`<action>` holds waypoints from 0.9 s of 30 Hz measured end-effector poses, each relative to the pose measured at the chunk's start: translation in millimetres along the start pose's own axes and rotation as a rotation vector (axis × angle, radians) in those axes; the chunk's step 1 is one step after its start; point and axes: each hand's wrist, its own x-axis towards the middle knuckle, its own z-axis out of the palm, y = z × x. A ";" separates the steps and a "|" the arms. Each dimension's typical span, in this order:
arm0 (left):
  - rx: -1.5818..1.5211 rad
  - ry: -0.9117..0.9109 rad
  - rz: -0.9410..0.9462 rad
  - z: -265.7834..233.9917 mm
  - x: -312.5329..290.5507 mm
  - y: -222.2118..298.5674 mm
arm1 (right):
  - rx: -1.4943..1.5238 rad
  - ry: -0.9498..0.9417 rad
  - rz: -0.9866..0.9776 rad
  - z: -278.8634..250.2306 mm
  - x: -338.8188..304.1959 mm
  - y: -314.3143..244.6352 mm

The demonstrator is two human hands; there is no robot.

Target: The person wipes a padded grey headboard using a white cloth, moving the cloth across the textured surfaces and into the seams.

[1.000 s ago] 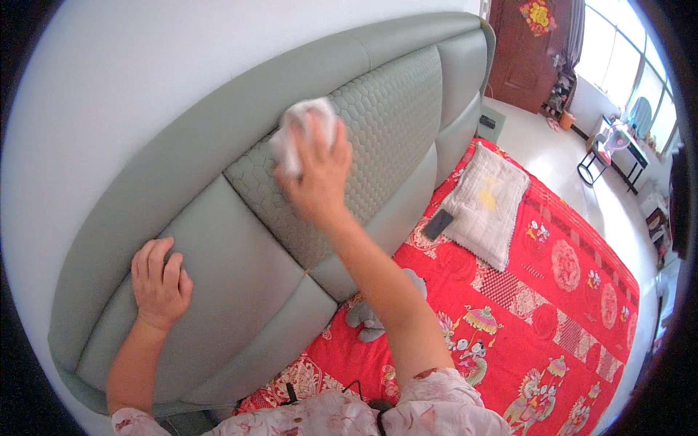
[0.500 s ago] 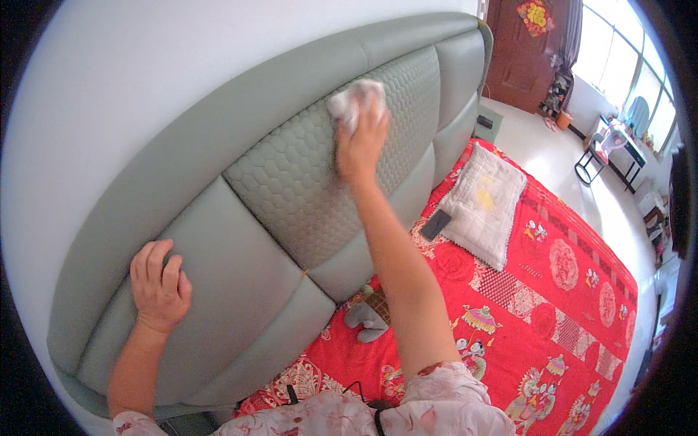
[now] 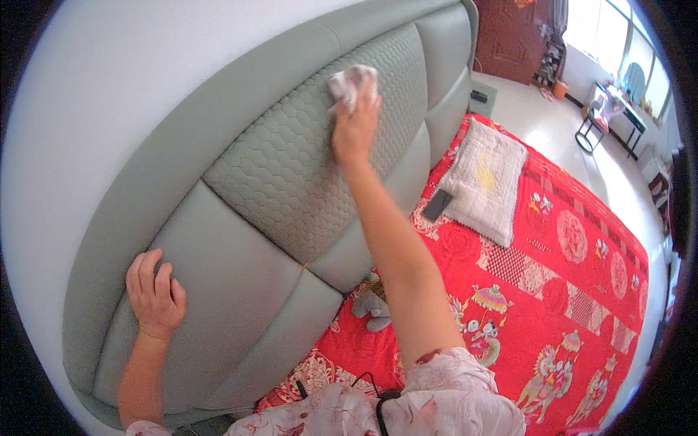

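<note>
One crumpled white cloth (image 3: 353,81), bunched near the top centre of the frame, is pressed by the right hand (image 3: 354,125), fingers closed on it, against the single grey-green padded headboard (image 3: 291,167), while the left hand (image 3: 154,294) lies flat, fingers spread, lower left.

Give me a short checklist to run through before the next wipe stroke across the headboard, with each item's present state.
1. Cloth gripped in the right hand: ok, bunched under the fingers.
2. Cloth in contact with the quilted panel of the headboard: ok, pressed against its upper part.
3. Left hand braced: ok, flat on the smooth lower panel.
4. Stroke path free of obstacles: ok, nothing lies on the panel face.
5. Things on the bed kept apart from the arm: ok, pillow and dark flat device lie to the side.
6. Cloth clean enough: cannot tell.
</note>
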 end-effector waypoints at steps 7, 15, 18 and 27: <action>0.006 -0.008 -0.023 -3.6 -4.6 -1.4 | 0.120 -0.351 -0.421 -28.6 -172.1 -54.5; 0.015 -0.021 -0.037 -5.3 -4.2 1.3 | 0.125 -0.047 0.139 -8.6 -60.9 27.8; 0.021 -0.028 -0.032 -1.6 -2.1 1.2 | 0.149 0.110 0.225 -6.4 -41.1 44.0; 0.046 0.002 -0.013 0.5 -5.0 -0.8 | 0.063 -0.191 -0.261 -28.4 -174.0 -29.6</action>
